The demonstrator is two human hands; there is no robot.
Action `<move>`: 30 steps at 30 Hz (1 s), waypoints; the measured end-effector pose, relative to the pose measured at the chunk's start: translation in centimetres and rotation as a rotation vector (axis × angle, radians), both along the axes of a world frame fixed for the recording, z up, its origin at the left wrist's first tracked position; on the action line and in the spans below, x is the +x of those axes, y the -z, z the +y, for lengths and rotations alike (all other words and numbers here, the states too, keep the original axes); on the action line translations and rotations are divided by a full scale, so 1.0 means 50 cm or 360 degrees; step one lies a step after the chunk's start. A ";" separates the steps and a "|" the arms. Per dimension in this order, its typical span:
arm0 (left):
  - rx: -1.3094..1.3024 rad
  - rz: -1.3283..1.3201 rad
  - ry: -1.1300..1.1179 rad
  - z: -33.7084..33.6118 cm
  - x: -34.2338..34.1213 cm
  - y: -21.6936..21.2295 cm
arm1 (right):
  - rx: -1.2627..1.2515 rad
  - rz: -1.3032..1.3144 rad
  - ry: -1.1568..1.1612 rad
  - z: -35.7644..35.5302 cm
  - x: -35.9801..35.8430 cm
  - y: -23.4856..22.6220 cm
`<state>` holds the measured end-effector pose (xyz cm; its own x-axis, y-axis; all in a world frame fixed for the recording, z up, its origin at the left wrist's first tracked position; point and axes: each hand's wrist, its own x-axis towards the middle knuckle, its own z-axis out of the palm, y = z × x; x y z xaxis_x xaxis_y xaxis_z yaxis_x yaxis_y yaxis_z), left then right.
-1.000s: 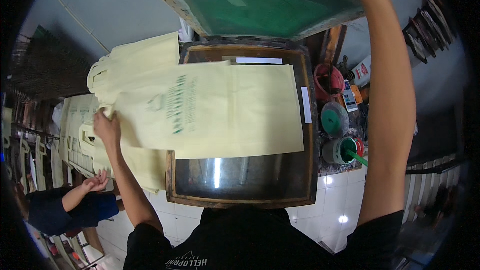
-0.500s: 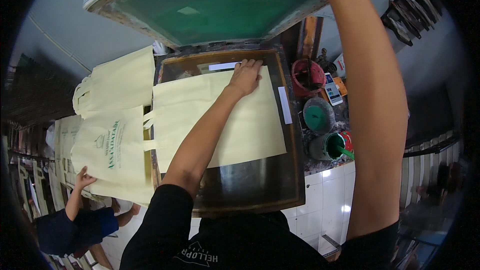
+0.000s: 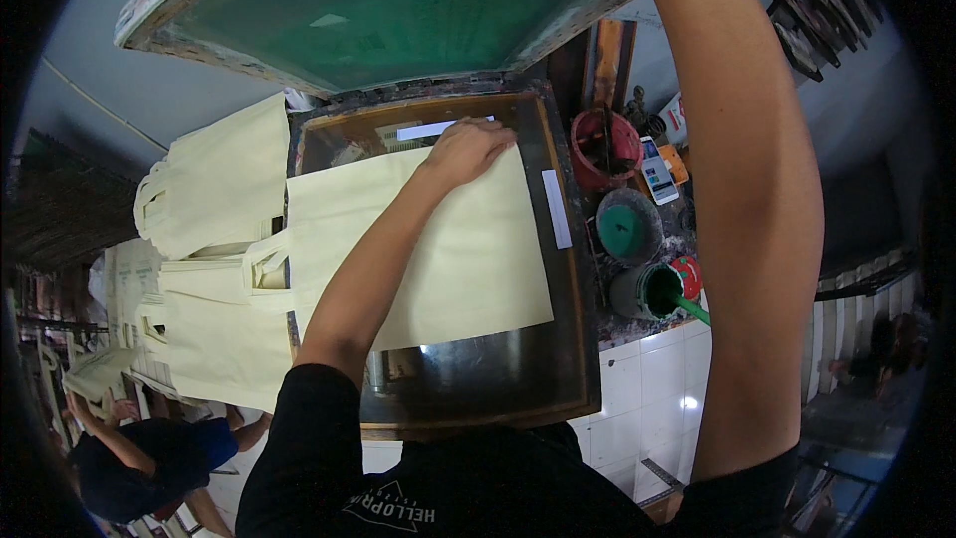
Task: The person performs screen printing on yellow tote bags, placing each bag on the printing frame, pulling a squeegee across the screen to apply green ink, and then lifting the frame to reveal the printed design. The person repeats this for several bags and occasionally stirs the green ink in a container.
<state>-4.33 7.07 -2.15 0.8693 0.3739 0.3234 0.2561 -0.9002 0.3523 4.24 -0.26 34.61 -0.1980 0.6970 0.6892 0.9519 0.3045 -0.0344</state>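
From where I'm standing, the pale cream bag is lying flat mid-frame on a dark glossy board. Left hand is resting over its upper right corner; can't tell if the fingers are pinching or just pressing. Right arm is running off the top edge; right hand's grip isn't showing. Risk, I'm guessing: green screen, standing raised at top, could drop onto the fingers if its support slips; a dragging palm could skew the bag. Right of centre: pink bucket is holding dark sticks, grey bowl green liquid, pail dark green stuff plus a green handle.
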 end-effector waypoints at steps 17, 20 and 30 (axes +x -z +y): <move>-0.0302 0.0528 -0.0815 -0.170 0.042 0.026 | 0.0062 -0.0048 -0.0005 0.030 0.019 0.004; -0.0373 0.0582 -0.0788 -0.153 0.031 0.030 | 0.0048 0.0016 -0.0098 0.002 -0.001 -0.001; -0.0508 0.0723 -0.0838 -0.160 0.052 -0.008 | -0.0088 0.0125 -0.0106 -0.021 -0.002 0.001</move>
